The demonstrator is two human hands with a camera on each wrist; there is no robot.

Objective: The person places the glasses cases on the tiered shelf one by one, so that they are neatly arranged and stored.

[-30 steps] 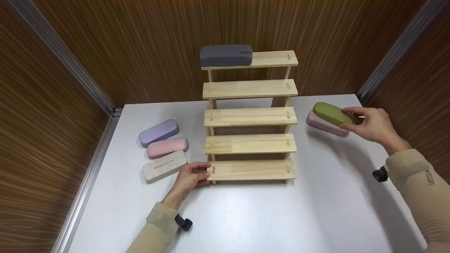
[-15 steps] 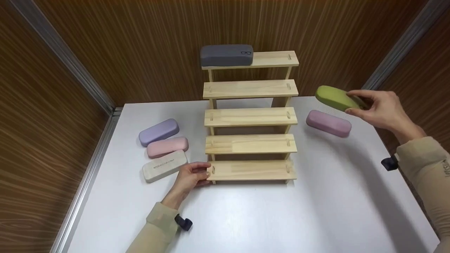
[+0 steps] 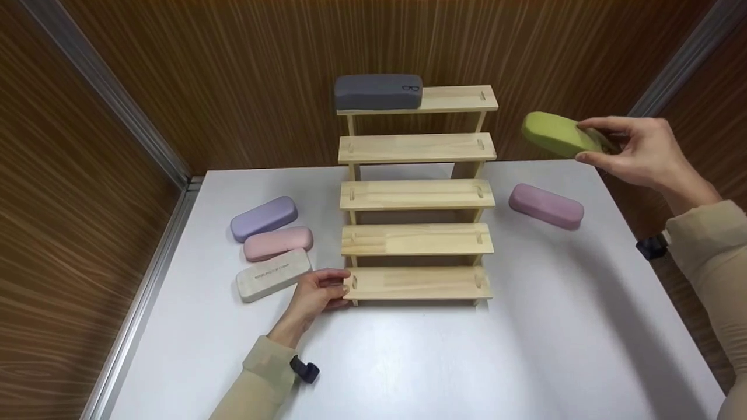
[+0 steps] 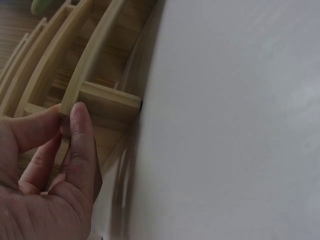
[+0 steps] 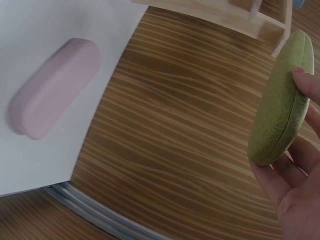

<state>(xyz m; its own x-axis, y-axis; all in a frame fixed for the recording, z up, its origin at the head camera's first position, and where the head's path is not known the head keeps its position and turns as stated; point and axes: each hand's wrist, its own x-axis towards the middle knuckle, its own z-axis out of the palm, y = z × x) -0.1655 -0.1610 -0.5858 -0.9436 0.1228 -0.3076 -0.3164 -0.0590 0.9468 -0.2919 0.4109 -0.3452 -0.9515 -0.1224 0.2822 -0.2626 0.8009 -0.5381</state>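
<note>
A green glasses case (image 3: 557, 134) is held up in the air by my right hand (image 3: 642, 151), thumb and fingers gripping its right end. In the right wrist view the green glasses case (image 5: 282, 100) shows a woven surface and a seam along its side. My left hand (image 3: 312, 297) pinches the left end of the lowest shelf (image 3: 417, 283) of a wooden step rack; the left wrist view shows thumb and fingers at that board's corner. On the rack's top shelf (image 3: 458, 99) sits a dark grey glasses case (image 3: 376, 92), at the left.
Left of the rack lie a lavender case (image 3: 264, 219), a pink case (image 3: 279, 244) and a whitish lettered case (image 3: 274, 274), close together. A mauve case (image 3: 547, 206) rests on the white table (image 3: 420, 361) to the right. Wood-grain walls (image 3: 262, 70) enclose the back and sides.
My right hand has lifted the green glasses case up off the mauve case and slightly rightward, well above the table. The left hand stays at the lowest shelf.
</note>
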